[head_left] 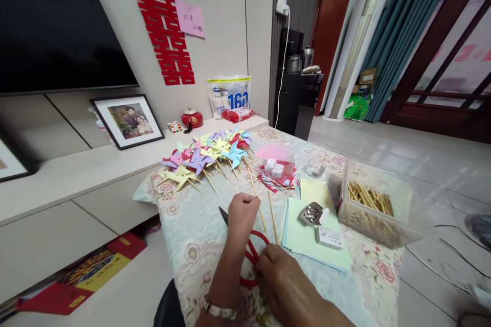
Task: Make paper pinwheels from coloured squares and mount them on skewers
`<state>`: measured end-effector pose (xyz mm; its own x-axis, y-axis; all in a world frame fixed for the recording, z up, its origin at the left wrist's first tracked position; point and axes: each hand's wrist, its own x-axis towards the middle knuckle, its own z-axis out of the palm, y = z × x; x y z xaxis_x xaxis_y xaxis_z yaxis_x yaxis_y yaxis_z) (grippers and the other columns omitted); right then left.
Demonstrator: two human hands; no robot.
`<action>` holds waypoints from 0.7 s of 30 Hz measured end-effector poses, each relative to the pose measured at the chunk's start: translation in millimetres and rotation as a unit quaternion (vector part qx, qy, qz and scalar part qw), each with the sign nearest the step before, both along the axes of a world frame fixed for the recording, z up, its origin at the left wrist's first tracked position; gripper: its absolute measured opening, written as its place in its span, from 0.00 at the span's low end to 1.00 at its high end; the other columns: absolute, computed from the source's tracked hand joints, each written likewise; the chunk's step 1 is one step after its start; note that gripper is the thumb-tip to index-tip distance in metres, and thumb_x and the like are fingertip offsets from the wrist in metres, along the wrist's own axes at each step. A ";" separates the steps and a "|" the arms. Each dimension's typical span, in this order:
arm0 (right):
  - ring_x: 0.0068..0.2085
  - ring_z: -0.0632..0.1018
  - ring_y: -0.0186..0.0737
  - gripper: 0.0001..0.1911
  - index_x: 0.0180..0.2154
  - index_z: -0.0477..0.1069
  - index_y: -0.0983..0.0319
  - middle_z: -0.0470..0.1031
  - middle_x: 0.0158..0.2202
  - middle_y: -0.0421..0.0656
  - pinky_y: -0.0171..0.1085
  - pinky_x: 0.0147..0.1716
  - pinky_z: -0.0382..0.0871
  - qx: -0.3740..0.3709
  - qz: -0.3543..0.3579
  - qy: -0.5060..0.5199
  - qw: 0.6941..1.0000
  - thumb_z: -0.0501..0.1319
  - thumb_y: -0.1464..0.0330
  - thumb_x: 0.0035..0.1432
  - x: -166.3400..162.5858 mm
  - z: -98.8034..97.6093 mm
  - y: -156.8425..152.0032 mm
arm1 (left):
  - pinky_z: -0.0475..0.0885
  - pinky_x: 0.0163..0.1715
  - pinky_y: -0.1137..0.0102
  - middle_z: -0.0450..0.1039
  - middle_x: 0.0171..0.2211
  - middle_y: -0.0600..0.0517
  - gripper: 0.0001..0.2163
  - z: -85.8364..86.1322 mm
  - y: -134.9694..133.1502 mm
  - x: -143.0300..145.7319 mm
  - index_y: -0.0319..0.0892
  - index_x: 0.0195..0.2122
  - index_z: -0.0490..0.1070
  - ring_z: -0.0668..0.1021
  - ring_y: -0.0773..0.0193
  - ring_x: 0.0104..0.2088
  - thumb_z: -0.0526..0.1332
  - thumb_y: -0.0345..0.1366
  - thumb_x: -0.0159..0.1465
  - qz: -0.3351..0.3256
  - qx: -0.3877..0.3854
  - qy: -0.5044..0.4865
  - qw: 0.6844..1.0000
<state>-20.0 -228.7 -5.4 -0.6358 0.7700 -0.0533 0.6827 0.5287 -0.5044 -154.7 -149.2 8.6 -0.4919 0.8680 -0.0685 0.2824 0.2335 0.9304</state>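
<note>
My left hand [244, 210] is closed in a fist above the table, its fingers turned away, so anything inside is hidden. Under that wrist lie scissors with dark blades and red handles [262, 235]. My right hand [286, 272] is curled closed beside the handles and overlaps them; what its fingers hold cannot be made out. Just beyond it are two thin wooden sticks [272, 214]. To the right, pale green paper sheets [303, 237] carry an open box of small metal pieces [312, 211] and a small white box [330, 238].
Several colourful paper pinwheels [199, 160] on sticks lie at the back left. A clear bin [378, 227] of wooden sticks stands right. A plastic tub [279, 166] sits on patterned red paper [274, 184]. A cabinet [115, 163] with a framed photo [128, 120] borders the flowered tablecloth [184, 230].
</note>
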 end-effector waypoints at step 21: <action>0.23 0.68 0.33 0.11 0.32 0.75 0.64 0.73 0.24 0.38 0.31 0.23 0.58 -0.286 -0.130 0.315 0.896 0.66 0.62 0.49 -24.3 -2.5 58.3 | 0.53 0.18 0.77 0.65 0.22 0.59 0.26 34.5 -85.7 -10.6 0.42 0.60 0.67 0.58 0.76 0.17 0.64 0.44 0.62 -0.029 0.143 -0.363 0.920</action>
<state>-44.2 -170.4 -7.9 -0.4816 0.8577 -0.1801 0.2299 -0.0747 -0.9703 -165.3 -234.8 43.1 -0.3586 0.9249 -0.1265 -0.4341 -0.0452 0.8997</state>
